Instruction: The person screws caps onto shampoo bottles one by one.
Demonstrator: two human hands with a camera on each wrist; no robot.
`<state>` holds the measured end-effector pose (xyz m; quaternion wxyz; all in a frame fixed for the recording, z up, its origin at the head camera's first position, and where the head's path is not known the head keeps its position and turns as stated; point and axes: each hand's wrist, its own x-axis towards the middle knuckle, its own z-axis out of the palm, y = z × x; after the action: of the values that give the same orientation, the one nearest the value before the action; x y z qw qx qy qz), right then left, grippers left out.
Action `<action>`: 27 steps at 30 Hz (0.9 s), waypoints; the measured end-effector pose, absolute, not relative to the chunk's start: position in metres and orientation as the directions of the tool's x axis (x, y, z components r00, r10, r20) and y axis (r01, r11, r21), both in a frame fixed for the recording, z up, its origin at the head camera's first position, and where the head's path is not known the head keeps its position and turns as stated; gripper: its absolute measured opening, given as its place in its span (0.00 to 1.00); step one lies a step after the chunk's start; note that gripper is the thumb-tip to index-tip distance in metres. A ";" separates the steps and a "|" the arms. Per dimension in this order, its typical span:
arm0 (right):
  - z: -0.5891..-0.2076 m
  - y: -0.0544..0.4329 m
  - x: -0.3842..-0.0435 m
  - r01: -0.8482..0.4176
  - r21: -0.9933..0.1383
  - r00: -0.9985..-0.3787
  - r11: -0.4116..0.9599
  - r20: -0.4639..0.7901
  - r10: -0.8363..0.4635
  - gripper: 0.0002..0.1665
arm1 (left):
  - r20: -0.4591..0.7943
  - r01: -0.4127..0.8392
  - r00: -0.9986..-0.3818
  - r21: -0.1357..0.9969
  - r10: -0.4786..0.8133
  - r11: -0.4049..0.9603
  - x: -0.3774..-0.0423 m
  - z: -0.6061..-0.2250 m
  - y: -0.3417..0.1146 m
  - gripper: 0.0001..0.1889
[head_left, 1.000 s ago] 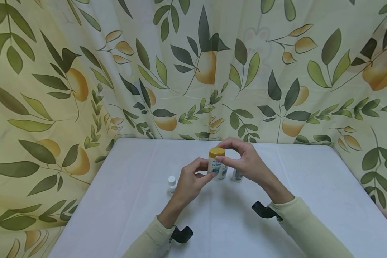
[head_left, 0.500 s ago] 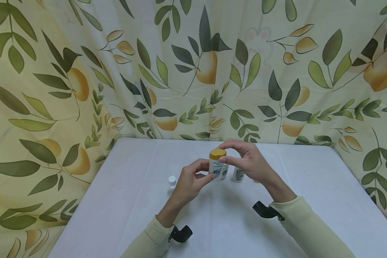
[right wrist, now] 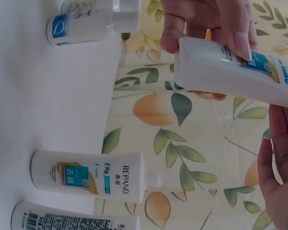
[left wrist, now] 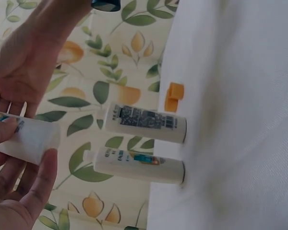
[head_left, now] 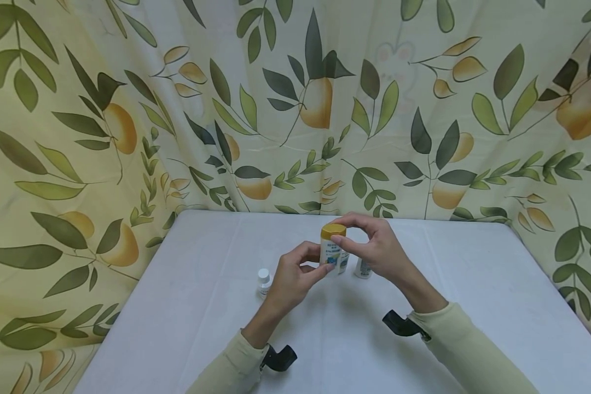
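In the head view I held the yellow-topped bottle (head_left: 329, 254) up above the bench (head_left: 216, 246). My left fingers (head_left: 306, 250) were curled in a pinch on its white body, and my right fingers (head_left: 348, 245) were bent around its yellow cap (head_left: 332, 229), thumb on the near side. To the left of my left fingers stood a small white-capped bottle (head_left: 263, 282). Just right of the body in my grip, below my right thumb, a second bottle (head_left: 344, 262) showed only in part, the one I held standing in its way. A third bottle (head_left: 363, 268) stood farther right, its top hidden by my right hand. Beyond my fingertips hung a leaf-and-fruit curtain (head_left: 295, 109).

In the left wrist view the bottom end of my bottle stuck out from my left fingers, its yellow end out of frame. Lower than my fingers, and apart from them, the second and third bottles stood upright with narrow white necks bared. On the right-fingers side of them lay an orange cap (left wrist: 174, 97), perhaps two together; I could not tell.

In the right wrist view the second bottle read REPAND. Past my left fingers stood the Dove-labelled white-capped one, another bottle (right wrist: 103, 5) close behind it. Opaque walls hid whatever was inside them.
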<state>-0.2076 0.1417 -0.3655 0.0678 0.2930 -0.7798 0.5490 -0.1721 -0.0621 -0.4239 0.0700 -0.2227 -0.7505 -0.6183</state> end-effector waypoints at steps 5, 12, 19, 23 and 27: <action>-0.364 0.141 -0.207 -0.542 -0.808 -0.814 0.230 0.436 -0.384 0.12 | 0.384 0.427 -0.890 0.891 0.244 0.154 -0.172 -0.423 -0.062 0.16; -0.362 0.142 -0.209 -0.531 -0.816 -0.807 0.226 0.406 -0.429 0.13 | 0.376 0.426 -0.884 0.893 0.279 0.145 -0.172 -0.422 -0.066 0.18; -0.363 0.142 -0.210 -0.538 -0.813 -0.800 0.221 0.411 -0.437 0.14 | 0.364 0.417 -0.885 0.897 0.291 0.148 -0.173 -0.422 -0.068 0.19; -0.362 0.142 -0.209 -0.552 -0.807 -0.791 0.212 0.425 -0.441 0.14 | 0.348 0.405 -0.889 0.901 0.297 0.155 -0.173 -0.421 -0.069 0.19; -0.361 0.141 -0.208 -0.567 -0.799 -0.779 0.203 0.438 -0.449 0.14 | 0.324 0.393 -0.895 0.898 0.307 0.197 -0.175 -0.420 -0.071 0.20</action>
<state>-0.2077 0.1413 -0.3612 0.0545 0.3283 -0.7736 0.5393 -0.1749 -0.0709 -0.4201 0.0364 -0.2265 -0.7729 -0.5916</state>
